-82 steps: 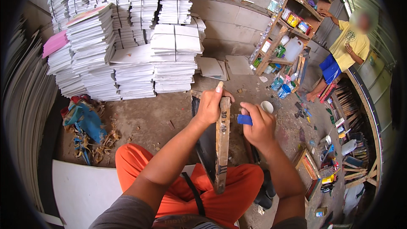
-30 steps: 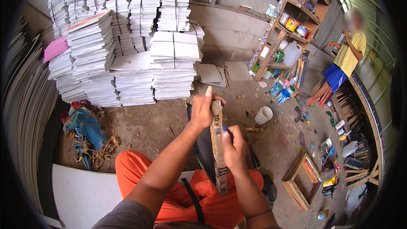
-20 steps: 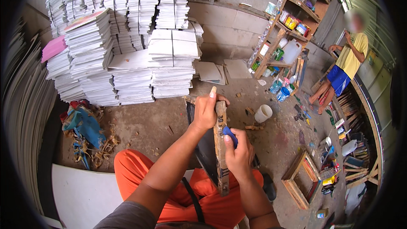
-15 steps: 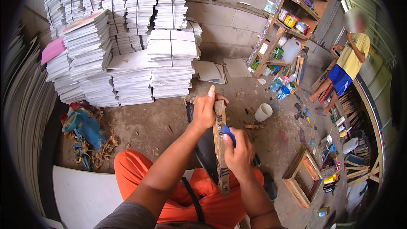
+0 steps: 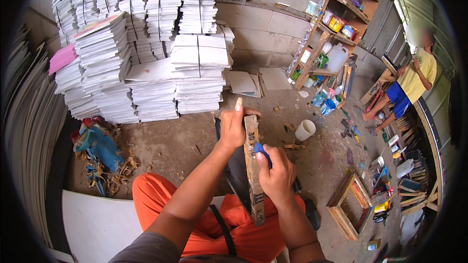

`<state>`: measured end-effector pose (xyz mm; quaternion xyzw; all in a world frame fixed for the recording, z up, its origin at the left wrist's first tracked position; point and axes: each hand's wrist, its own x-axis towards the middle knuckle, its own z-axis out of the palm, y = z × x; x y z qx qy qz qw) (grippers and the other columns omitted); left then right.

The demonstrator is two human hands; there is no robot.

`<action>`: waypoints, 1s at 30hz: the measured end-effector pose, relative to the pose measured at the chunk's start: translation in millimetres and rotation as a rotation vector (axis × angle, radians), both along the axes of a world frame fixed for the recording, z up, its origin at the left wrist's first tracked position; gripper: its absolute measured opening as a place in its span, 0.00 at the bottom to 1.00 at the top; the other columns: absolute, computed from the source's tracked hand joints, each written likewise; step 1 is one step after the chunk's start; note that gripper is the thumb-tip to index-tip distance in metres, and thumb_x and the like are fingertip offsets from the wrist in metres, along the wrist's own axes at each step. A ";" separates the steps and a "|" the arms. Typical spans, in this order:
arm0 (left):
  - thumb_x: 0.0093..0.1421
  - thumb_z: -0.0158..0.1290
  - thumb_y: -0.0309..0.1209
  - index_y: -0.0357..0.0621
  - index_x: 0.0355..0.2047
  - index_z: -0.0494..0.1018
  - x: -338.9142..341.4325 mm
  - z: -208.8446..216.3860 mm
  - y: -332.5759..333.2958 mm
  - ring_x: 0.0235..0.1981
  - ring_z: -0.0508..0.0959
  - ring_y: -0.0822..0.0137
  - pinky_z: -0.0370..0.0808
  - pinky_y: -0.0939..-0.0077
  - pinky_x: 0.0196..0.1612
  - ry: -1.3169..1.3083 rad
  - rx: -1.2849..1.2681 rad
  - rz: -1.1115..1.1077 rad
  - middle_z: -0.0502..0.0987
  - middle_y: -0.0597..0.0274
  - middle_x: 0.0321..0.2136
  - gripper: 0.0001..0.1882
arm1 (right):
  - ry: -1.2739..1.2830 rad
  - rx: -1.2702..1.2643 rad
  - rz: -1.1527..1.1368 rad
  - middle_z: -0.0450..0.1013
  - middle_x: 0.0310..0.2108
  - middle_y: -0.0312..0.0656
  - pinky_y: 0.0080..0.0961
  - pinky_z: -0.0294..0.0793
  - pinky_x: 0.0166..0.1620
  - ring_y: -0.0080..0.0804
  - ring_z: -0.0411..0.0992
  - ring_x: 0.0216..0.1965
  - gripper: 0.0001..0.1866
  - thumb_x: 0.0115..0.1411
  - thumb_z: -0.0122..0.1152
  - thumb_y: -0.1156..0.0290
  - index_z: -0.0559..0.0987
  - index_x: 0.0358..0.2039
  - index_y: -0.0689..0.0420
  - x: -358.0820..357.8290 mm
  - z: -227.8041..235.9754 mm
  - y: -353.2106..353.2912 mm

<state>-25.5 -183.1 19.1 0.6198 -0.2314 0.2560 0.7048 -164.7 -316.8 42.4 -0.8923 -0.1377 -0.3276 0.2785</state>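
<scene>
A narrow wooden strip (image 5: 254, 175) stands on edge over my orange-clad lap, with a dark flat board (image 5: 235, 173) behind it. My left hand (image 5: 233, 127) grips the strip's far end, one finger sticking up. My right hand (image 5: 276, 175) is closed on a small blue tool (image 5: 263, 152) and presses it against the strip's right side near the middle.
Tall stacks of white sheets (image 5: 161, 63) fill the back left. A white cup (image 5: 305, 130) and wood scraps lie on the concrete floor ahead. A shelf of paint pots (image 5: 331, 24) stands at the back right, a wooden frame (image 5: 347, 204) lies right, and a person in a yellow shirt (image 5: 414, 80) sits far right.
My right hand has come from out over the floor at the right onto the strip's side with the blue tool. My left hand has kept hold of the strip's end.
</scene>
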 end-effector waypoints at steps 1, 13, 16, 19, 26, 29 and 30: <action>0.78 0.27 0.43 0.33 0.31 0.84 1.3 -0.7 0.8 0.26 0.84 0.54 0.80 0.65 0.38 0.016 -0.019 -0.005 0.84 0.49 0.23 0.38 | -0.012 0.001 0.011 0.76 0.33 0.45 0.42 0.77 0.33 0.49 0.79 0.31 0.12 0.67 0.63 0.65 0.81 0.46 0.57 0.4 -0.9 -0.7; 0.77 0.26 0.49 0.30 0.31 0.85 0.3 1.2 1.6 0.30 0.83 0.59 0.79 0.66 0.41 0.071 0.057 -0.043 0.85 0.49 0.27 0.42 | 0.041 -0.081 -0.040 0.76 0.33 0.47 0.42 0.76 0.33 0.51 0.78 0.31 0.11 0.67 0.64 0.67 0.81 0.45 0.59 -4.3 4.0 -1.5; 0.78 0.26 0.49 0.30 0.32 0.85 1.0 -0.2 0.2 0.30 0.84 0.59 0.80 0.66 0.42 0.066 0.043 -0.060 0.85 0.49 0.27 0.42 | 0.030 -0.110 -0.059 0.76 0.33 0.46 0.42 0.75 0.32 0.50 0.78 0.31 0.11 0.67 0.64 0.66 0.81 0.46 0.58 -4.7 4.2 -0.8; 0.78 0.25 0.49 0.29 0.32 0.85 0.2 0.6 -0.2 0.31 0.84 0.59 0.80 0.67 0.42 0.077 0.036 -0.067 0.85 0.48 0.27 0.42 | 0.028 -0.126 -0.076 0.76 0.33 0.45 0.42 0.75 0.32 0.50 0.78 0.30 0.12 0.67 0.63 0.66 0.81 0.46 0.58 -4.0 3.8 0.4; 0.77 0.25 0.50 0.30 0.32 0.85 -0.8 -0.4 0.1 0.29 0.84 0.59 0.80 0.67 0.40 0.044 0.035 -0.033 0.85 0.49 0.26 0.43 | 0.038 0.037 0.002 0.76 0.32 0.43 0.34 0.75 0.34 0.38 0.77 0.29 0.11 0.69 0.63 0.67 0.80 0.46 0.60 3.3 -2.5 1.6; 0.77 0.25 0.48 0.31 0.31 0.85 -0.2 -1.2 0.2 0.28 0.84 0.58 0.80 0.66 0.40 0.044 0.024 -0.027 0.84 0.49 0.25 0.42 | 0.220 0.451 0.171 0.76 0.32 0.41 0.28 0.73 0.36 0.26 0.73 0.30 0.11 0.71 0.63 0.66 0.80 0.45 0.61 10.3 -16.4 -4.3; 0.78 0.25 0.45 0.32 0.31 0.85 -0.6 -1.3 -0.2 0.28 0.85 0.56 0.81 0.66 0.40 0.036 0.019 -0.024 0.84 0.49 0.25 0.41 | 0.290 0.576 0.214 0.76 0.31 0.40 0.26 0.73 0.37 0.24 0.72 0.31 0.11 0.71 0.63 0.66 0.80 0.45 0.62 11.1 -19.4 -6.2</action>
